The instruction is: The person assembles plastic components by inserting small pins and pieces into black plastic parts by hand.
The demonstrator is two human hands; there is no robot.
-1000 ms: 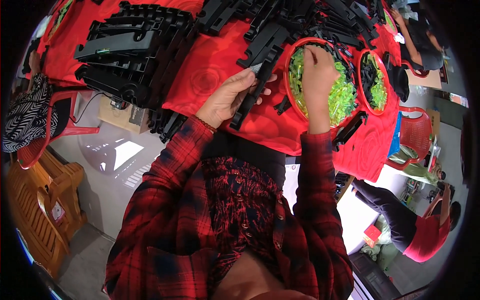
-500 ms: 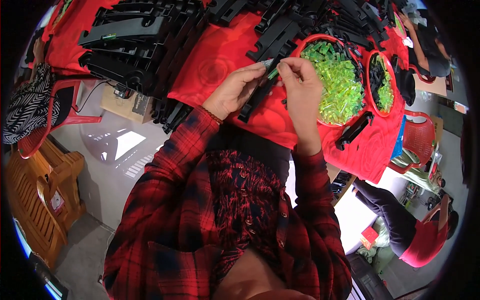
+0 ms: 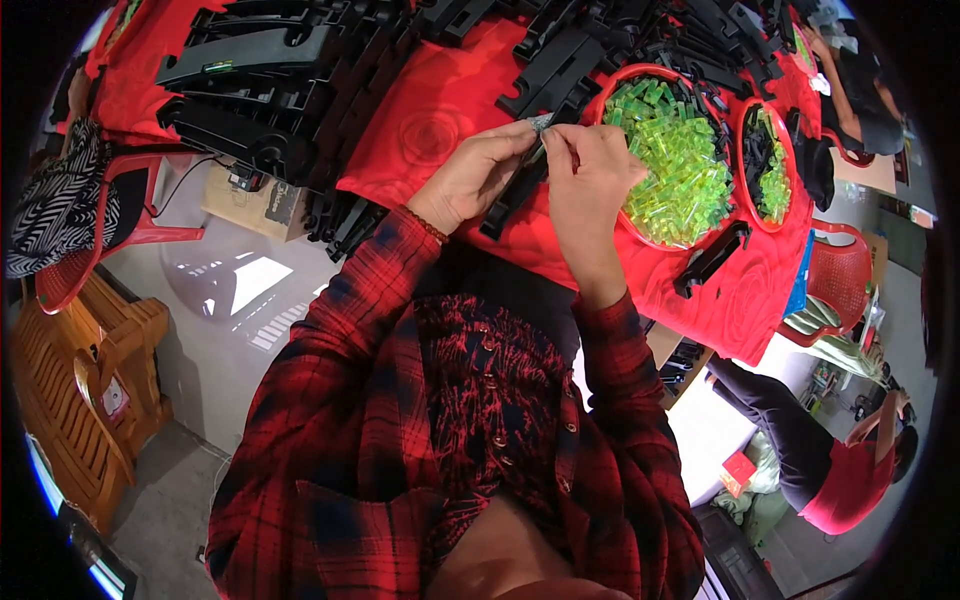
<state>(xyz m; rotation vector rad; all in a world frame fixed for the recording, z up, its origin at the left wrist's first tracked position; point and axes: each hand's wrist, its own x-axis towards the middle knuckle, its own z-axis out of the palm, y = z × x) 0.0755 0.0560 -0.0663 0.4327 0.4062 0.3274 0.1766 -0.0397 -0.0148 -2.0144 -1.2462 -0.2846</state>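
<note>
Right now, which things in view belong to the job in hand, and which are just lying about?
Likely in the job:
black plastic part, held in the left hand, right hand at it
green pieces
stacked black parts

Likely just lying about:
cardboard box
slatted wooden seat
red chair at right

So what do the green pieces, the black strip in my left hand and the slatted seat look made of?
Green pieces: probably glossy plastic, translucent with bright glints. Black strip: likely plastic, judging by its even satin surface; painted metal possible. Slatted seat: apparently varnished wood, brown with soft sheen.
</note>
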